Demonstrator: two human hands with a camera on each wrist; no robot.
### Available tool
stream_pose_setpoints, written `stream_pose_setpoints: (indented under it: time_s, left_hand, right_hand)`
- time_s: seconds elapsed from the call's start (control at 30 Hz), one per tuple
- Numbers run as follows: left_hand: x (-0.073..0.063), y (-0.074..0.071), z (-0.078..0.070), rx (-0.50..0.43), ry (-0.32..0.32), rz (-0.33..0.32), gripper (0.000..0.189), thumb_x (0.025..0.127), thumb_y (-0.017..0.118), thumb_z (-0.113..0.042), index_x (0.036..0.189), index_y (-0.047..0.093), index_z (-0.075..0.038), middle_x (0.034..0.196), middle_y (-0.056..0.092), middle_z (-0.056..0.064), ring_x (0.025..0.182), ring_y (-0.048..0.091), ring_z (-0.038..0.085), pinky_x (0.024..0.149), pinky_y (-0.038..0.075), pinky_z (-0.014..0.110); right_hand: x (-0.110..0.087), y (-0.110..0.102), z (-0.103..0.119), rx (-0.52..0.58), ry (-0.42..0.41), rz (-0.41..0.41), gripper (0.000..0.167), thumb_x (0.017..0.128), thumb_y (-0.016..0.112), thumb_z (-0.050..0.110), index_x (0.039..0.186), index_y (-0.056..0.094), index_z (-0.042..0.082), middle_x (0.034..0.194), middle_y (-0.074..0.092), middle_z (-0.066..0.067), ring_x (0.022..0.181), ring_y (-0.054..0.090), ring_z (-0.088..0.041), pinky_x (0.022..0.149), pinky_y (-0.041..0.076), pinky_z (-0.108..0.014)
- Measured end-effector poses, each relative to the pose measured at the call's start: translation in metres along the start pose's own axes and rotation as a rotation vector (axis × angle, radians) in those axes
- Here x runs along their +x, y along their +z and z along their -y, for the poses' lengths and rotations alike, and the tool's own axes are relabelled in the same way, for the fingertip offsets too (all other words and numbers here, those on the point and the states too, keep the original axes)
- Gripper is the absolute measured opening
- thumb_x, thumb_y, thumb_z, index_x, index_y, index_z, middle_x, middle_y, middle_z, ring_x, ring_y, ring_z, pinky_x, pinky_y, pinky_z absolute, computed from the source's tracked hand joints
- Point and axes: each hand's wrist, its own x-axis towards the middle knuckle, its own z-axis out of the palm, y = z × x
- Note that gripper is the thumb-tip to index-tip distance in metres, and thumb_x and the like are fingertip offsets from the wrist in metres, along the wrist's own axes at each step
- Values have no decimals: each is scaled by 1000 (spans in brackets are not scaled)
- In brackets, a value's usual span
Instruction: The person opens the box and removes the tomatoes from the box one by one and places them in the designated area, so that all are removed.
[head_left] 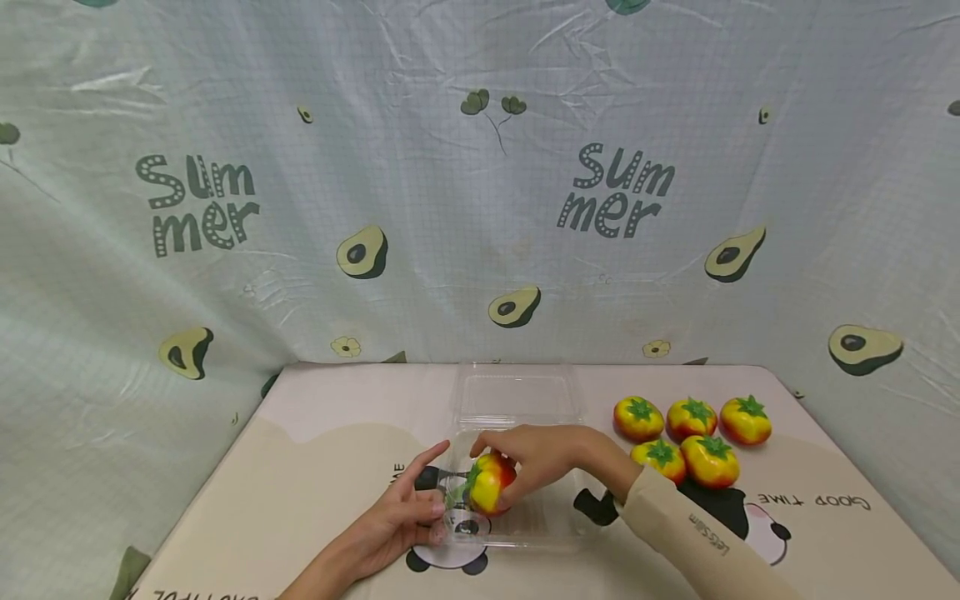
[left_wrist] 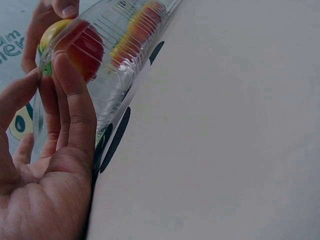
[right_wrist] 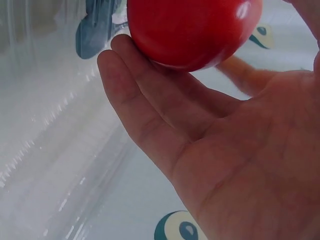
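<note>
My right hand [head_left: 542,454] holds a red-and-yellow toy tomato [head_left: 491,483] with green leaves, over the left part of a clear plastic container [head_left: 540,533]. The right wrist view shows the tomato's glossy red underside [right_wrist: 195,30] against the fingers. At the container's left wall, my left hand [head_left: 393,521] pinches the rim. In the left wrist view, the left thumb and fingers [left_wrist: 75,107] lie on either side of that clear edge. The container's hinged lid [head_left: 517,396] lies folded back, away from me.
Several more toy tomatoes [head_left: 711,461] are grouped on the right of the table, beyond the right forearm. The table mat [head_left: 315,475] has panda and dog prints and lettering. Behind it hangs a pale curtain [head_left: 435,183] printed with avocados.
</note>
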Motion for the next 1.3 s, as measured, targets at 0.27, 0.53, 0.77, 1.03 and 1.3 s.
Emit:
stream_pose_setpoints:
  time_s: [0.27, 0.53, 0.77, 1.03, 1.3]
  left_hand:
    - [-1, 0, 0, -5, 9, 11, 87, 103, 49, 4, 164, 2, -37, 85, 60, -3, 73, 66, 13, 75, 60, 22]
    - [0, 0, 1, -11, 13, 18, 88, 102, 48, 5, 165, 1, -36, 85, 60, -3, 73, 66, 13, 74, 60, 22]
    - [0, 0, 1, -11, 20, 21, 89, 102, 47, 6, 165, 0, -35, 85, 60, -4, 72, 66, 12, 73, 59, 21]
    - [-1, -1, 2, -11, 37, 33, 89, 101, 47, 8, 164, 0, -35, 85, 60, -5, 74, 64, 10, 72, 58, 20]
    - [0, -3, 3, -12, 62, 67, 89, 101, 46, 9, 165, 0, -34, 87, 61, -6, 76, 65, 9, 73, 59, 20]
  right_hand:
    - [-12, -3, 2, -4, -34, -20, 61, 84, 82, 23, 138, 54, 19, 120, 63, 9, 99, 57, -1, 91, 56, -19]
    - [-28, -1, -4, 57, -20, -65, 60, 82, 82, 16, 134, 54, 25, 121, 62, 8, 104, 58, -3, 93, 57, -22]
    - [-39, 2, -9, 85, -40, -103, 59, 84, 81, 19, 135, 53, 26, 123, 61, 9, 108, 57, -6, 94, 55, -20]
    - [-57, 3, -13, 129, -52, -160, 60, 85, 82, 22, 137, 52, 26, 130, 61, 7, 116, 58, -11, 96, 54, -20]
    - [-76, 4, -17, 170, 6, -229, 63, 84, 83, 29, 139, 52, 31, 133, 61, 13, 119, 57, -13, 98, 54, -22]
